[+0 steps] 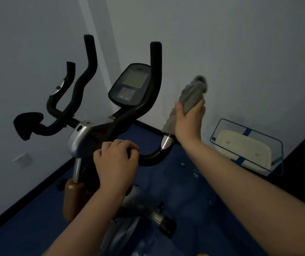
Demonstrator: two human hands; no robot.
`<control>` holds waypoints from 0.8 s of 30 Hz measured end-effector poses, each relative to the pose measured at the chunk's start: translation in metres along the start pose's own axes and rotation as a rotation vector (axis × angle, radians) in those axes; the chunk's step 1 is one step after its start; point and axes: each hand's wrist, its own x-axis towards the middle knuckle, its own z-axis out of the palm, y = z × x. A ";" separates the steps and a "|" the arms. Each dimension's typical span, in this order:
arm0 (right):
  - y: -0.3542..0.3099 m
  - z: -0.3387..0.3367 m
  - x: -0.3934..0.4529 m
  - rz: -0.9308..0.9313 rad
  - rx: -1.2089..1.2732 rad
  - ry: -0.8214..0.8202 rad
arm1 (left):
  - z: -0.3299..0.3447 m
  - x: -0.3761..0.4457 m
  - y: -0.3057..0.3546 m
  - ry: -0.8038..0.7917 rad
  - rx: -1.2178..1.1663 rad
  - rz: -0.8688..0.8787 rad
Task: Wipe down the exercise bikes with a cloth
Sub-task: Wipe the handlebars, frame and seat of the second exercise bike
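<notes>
The grey cloth [186, 100] sheathes the bike's right handlebar end [166, 143], long axis running from 7 to 1 o'clock. Your right hand [188, 121] grips it around the bar; your left hand [116, 161], at 8 o'clock from it, clasps the lower bend [151, 157] of the same bar.

The floor [194, 200] is dark blue, with pale glare patches across it, and runs up to a black skirting strip along the pale walls. An exercise bike [100, 130] stands on it, its silver base bar with a black end cap [166, 227] resting on the blue surface. By the right-hand wall sits a clear plastic bin [247, 146] with blue trim. A few small scraps [182, 164] lie between bike and bin.
</notes>
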 end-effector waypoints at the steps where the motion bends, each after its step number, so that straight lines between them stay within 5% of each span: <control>1: 0.001 -0.002 0.001 -0.049 -0.059 -0.018 | 0.000 0.000 0.001 -0.003 -0.001 0.001; 7: 0.045 -0.012 -0.081 -0.323 -0.287 -0.062 | 0.000 0.000 -0.001 0.021 -0.002 -0.007; 12: 0.020 -0.026 -0.053 -0.674 -0.732 -0.129 | -0.001 0.001 0.001 0.017 -0.002 -0.038; 17: 0.008 -0.041 -0.024 -1.127 -0.684 -0.456 | -0.001 0.001 0.001 0.029 -0.018 -0.066; 20: 0.008 -0.038 -0.006 -1.165 -0.650 -0.763 | 0.000 0.001 0.001 0.049 -0.039 -0.072; 24: 0.016 -0.011 -0.040 -1.170 -0.976 -0.681 | -0.003 -0.001 0.003 0.122 -0.165 -0.099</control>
